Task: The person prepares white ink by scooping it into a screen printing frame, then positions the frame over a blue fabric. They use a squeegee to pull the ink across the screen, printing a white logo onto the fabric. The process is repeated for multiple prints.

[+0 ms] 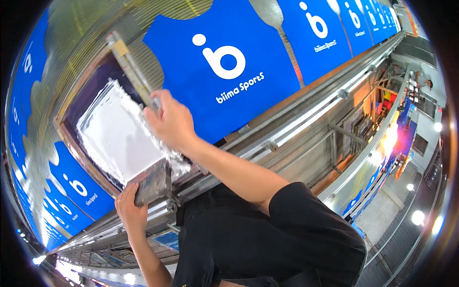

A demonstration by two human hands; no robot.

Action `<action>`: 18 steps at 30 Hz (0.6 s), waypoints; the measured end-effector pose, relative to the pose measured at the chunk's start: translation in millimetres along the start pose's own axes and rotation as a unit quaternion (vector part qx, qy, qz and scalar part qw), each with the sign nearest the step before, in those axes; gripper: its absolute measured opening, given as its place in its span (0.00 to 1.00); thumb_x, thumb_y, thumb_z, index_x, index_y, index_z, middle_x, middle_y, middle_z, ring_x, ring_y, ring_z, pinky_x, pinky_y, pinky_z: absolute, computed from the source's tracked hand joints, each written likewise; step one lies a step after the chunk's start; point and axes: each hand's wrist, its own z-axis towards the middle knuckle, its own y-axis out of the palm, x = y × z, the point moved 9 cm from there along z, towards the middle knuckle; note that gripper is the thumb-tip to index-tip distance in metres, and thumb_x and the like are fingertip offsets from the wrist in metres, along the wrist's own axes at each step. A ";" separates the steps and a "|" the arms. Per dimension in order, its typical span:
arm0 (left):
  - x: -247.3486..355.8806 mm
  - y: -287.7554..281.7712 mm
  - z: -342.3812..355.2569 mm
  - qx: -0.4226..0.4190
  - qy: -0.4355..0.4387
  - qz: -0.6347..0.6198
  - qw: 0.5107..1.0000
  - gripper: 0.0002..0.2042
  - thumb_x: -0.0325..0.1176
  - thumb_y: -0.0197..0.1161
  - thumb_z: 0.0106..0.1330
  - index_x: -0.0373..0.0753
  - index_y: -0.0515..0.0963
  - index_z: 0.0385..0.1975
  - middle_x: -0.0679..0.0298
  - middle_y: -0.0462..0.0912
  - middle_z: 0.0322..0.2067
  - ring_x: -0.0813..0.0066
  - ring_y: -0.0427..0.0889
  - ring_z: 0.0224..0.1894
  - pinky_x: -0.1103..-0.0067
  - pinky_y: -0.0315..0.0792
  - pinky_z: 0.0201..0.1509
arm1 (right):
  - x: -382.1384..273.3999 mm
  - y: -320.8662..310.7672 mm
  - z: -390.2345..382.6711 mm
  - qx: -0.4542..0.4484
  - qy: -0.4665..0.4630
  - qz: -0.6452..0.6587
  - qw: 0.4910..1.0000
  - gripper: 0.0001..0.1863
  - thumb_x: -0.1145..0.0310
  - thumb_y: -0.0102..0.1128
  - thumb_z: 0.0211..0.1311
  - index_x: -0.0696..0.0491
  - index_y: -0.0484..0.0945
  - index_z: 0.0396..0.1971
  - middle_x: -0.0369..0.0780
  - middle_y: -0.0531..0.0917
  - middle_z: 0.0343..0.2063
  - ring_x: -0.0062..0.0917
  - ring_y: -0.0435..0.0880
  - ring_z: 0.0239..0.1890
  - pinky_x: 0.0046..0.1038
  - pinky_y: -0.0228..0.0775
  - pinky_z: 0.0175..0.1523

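A printing screen frame (88, 177) lies at a slant over the long table, its dark mesh (111, 71) bordered by wood and metal bars. Thick white ink (122, 134) covers the middle of the mesh, with ragged edges. My right hand (173, 122) is closed around the frame's right-hand bar, partway along it. At the near end of the frame, my left hand (131, 210) grips the left end of a grey, ink-smeared squeegee (154, 184). The squeegee's blade edge is hidden from this view.
Blue fabric pieces (186, 52) with white prints lie in a row along the shiny table (129, 24). A metal rail (306, 119) follows the table's near edge. Beyond it at right are a lower shelf with stacked frames (356, 119) and another table with blue pieces.
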 end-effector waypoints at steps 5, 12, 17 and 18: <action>-10.1 14.7 4.3 -0.018 -0.021 0.030 0.999 0.23 0.22 0.68 0.49 0.36 0.86 0.49 0.55 0.88 0.52 0.53 0.82 0.57 0.63 0.66 0.68 | 3.8 3.2 -1.0 -0.049 -0.081 0.049 0.994 0.31 0.63 0.67 0.68 0.60 0.67 0.65 0.53 0.82 0.41 0.50 0.85 0.39 0.45 0.77 0.44; -4.5 14.5 17.9 -0.023 -0.037 0.054 0.998 0.19 0.36 0.75 0.53 0.39 0.87 0.46 0.60 0.90 0.49 0.57 0.83 0.52 0.64 0.67 0.66 | 4.7 -3.5 4.0 -0.104 -0.069 0.098 0.987 0.34 0.63 0.67 0.67 0.60 0.64 0.68 0.52 0.80 0.44 0.49 0.85 0.40 0.41 0.78 0.40; -1.9 12.7 22.9 -0.034 -0.047 0.055 0.997 0.19 0.38 0.75 0.54 0.39 0.87 0.45 0.61 0.90 0.49 0.58 0.83 0.52 0.65 0.67 0.65 | 2.0 -11.8 5.8 -0.028 -0.130 0.110 0.985 0.36 0.65 0.73 0.64 0.60 0.68 0.68 0.41 0.77 0.30 0.28 0.77 0.25 0.29 0.70 0.28; -2.2 12.6 23.8 -0.035 -0.049 0.055 0.997 0.18 0.38 0.75 0.55 0.40 0.87 0.45 0.61 0.90 0.49 0.58 0.83 0.52 0.65 0.67 0.65 | 1.7 -12.0 6.4 -0.027 -0.133 0.113 0.984 0.36 0.66 0.73 0.64 0.60 0.68 0.68 0.41 0.77 0.30 0.28 0.78 0.26 0.29 0.70 0.29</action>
